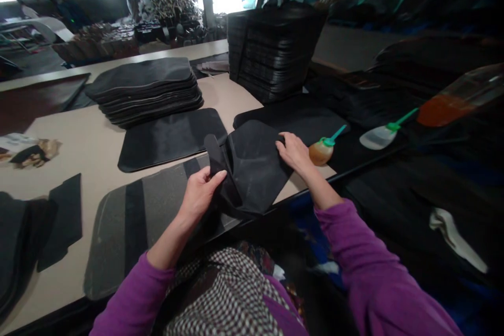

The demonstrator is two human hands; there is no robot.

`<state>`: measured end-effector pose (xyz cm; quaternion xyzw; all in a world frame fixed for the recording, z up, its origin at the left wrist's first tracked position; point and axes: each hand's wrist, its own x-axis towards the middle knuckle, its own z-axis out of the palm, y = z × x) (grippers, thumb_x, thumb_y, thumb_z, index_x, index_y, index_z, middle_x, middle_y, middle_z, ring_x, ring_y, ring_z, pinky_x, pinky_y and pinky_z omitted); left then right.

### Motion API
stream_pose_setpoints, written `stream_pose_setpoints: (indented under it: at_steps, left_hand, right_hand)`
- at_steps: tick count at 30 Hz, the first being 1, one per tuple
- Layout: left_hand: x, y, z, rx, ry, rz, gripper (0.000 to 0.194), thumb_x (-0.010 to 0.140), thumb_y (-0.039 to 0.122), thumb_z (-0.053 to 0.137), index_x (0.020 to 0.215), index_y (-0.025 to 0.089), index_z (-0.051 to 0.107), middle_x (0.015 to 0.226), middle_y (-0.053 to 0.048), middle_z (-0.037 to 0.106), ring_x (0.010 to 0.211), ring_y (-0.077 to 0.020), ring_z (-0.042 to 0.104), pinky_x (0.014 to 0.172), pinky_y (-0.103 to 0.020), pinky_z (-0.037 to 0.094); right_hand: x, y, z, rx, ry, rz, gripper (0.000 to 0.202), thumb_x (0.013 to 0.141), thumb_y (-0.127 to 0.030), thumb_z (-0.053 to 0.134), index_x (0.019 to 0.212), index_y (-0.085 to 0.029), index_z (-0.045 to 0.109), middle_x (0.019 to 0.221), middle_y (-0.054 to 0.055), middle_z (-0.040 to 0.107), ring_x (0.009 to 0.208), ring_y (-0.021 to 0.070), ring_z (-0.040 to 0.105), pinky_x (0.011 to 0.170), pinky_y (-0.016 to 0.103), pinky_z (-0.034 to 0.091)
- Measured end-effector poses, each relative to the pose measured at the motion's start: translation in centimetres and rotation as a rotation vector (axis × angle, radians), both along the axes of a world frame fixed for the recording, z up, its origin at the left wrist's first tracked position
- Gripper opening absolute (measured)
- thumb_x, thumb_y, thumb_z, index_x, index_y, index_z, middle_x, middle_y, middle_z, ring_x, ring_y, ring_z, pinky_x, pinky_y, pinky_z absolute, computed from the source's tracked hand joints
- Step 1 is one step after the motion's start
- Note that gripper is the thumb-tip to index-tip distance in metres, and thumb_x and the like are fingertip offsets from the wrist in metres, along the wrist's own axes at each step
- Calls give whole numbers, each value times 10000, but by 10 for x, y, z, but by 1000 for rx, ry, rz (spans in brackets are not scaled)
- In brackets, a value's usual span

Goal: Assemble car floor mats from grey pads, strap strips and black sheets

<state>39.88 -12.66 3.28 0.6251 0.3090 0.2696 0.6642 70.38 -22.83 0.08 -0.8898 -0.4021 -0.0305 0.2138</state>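
Note:
A folded black sheet (258, 163) lies near the table's front edge, partly over a grey-green panel (161, 199) with dark stripes. My left hand (200, 191) pinches the sheet's left flap between thumb and fingers. At the sheet's right edge is my right hand (293, 152), its fingers curled and resting on the black material. Whether those fingertips grip the edge is hard to see. Just right of this hand stands a small bottle of amber liquid (321, 153) with a green nozzle. Behind the sheet lies a flat black panel (173, 139).
Stacked black panels (147, 89) sit at the back left, and a taller black stack (273, 47) at the back centre. A second bottle (378, 137) and a larger orange-filled bottle (444, 110) lie right. Black pieces (65, 220) are at the left.

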Motion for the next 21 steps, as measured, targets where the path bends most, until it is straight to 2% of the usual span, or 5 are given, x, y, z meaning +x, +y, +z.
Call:
stream_pose_setpoints:
  at_steps: [6, 10, 14, 17, 21]
  left_hand:
    - [11, 2, 6, 133, 17, 51, 365, 805, 505, 810, 954, 173, 780, 936, -28, 779, 822, -191, 691, 754, -271, 544]
    - [24, 9, 13, 191, 18, 123, 391, 810, 509, 808, 1019, 178, 783, 969, -34, 788, 857, -199, 697, 780, -277, 543]
    - [37, 18, 21, 250, -19, 138, 400, 831, 492, 795, 1087, 184, 784, 1069, -50, 793, 956, -214, 710, 864, -296, 544]
    - [48, 27, 29, 249, -60, 148, 393, 813, 501, 808, 1037, 178, 786, 1037, -51, 793, 927, -213, 712, 839, -296, 549]
    - [73, 42, 38, 274, -144, 180, 414, 789, 504, 830, 1026, 168, 785, 1024, -57, 789, 921, -209, 708, 826, -288, 549]
  right_hand:
    - [47, 36, 1, -163, -19, -108, 494, 941, -403, 640, 1281, -45, 633, 1370, 315, 582, 1292, 430, 520, 1047, 554, 415]
    - [66, 47, 7, -239, 76, -81, 457, 825, -485, 807, 1131, -157, 721, 1162, 179, 722, 1061, 297, 660, 888, 374, 490]
    - [78, 51, 15, -225, 126, -88, 219, 811, -402, 821, 930, -229, 758, 919, 53, 764, 845, 202, 687, 729, 272, 470]
    - [88, 53, 34, -159, 73, -173, 182, 858, -393, 761, 927, -225, 764, 949, 67, 764, 874, 229, 695, 733, 300, 487]
    - [116, 60, 77, -64, -38, -297, 249, 920, -355, 661, 1041, -166, 769, 1115, 162, 739, 1042, 330, 678, 833, 413, 521]
